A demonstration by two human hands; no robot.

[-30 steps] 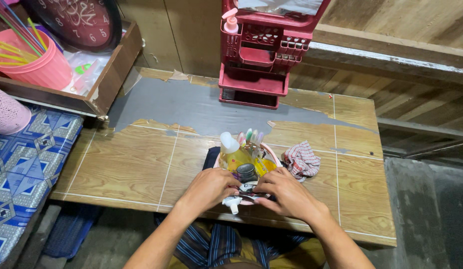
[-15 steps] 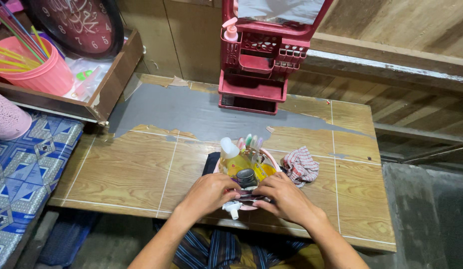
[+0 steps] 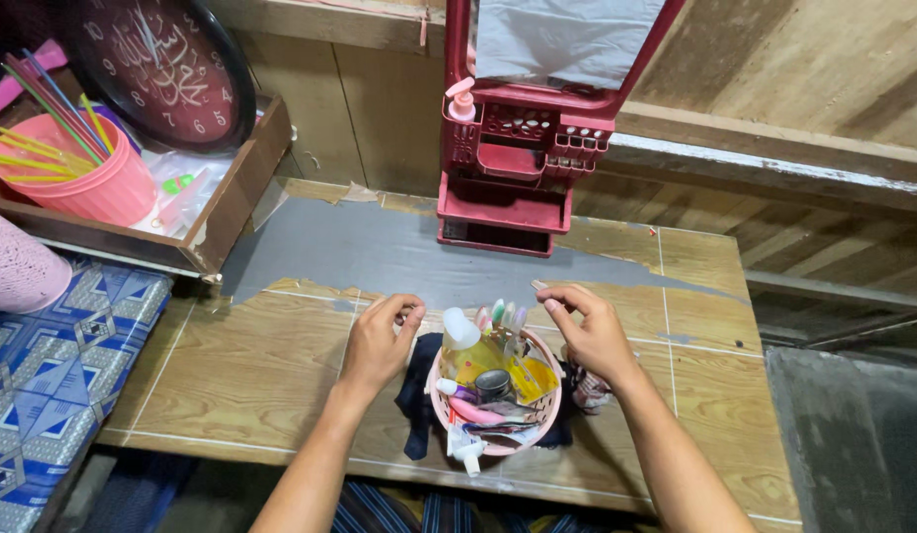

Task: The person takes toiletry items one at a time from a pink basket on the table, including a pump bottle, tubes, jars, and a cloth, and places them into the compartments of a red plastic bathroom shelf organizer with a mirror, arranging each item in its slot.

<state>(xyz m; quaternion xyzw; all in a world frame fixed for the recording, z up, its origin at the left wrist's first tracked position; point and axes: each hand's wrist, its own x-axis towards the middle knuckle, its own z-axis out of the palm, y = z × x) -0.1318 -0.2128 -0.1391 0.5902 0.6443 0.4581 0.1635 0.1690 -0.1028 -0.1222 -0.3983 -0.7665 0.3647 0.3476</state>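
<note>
A small pink round basket (image 3: 551, 400) sits on the low wooden table (image 3: 241, 375) near its front edge. It holds a white-capped yellow bottle (image 3: 463, 345), tubes, a yellow sachet and a small round tin. My left hand (image 3: 378, 343) hovers just left of the basket with fingers curled and thumb meeting forefinger. My right hand (image 3: 589, 331) hovers above its right side with fingertips pinched; whether something tiny is between them is unclear. A dark cloth (image 3: 417, 395) lies under the basket.
A red plastic mirror stand (image 3: 506, 173) with shelves and a pink pump bottle (image 3: 461, 99) stands at the table's back. To the left, a wooden drawer (image 3: 236, 212) holds a pink cup of sticks (image 3: 78, 183) and a clock (image 3: 167, 64). A blue patterned mattress (image 3: 44, 365) lies left.
Both hands have lifted off the items at the front of the basket and moved apart, to the far left and right sides of it. The view has tilted down slightly.
</note>
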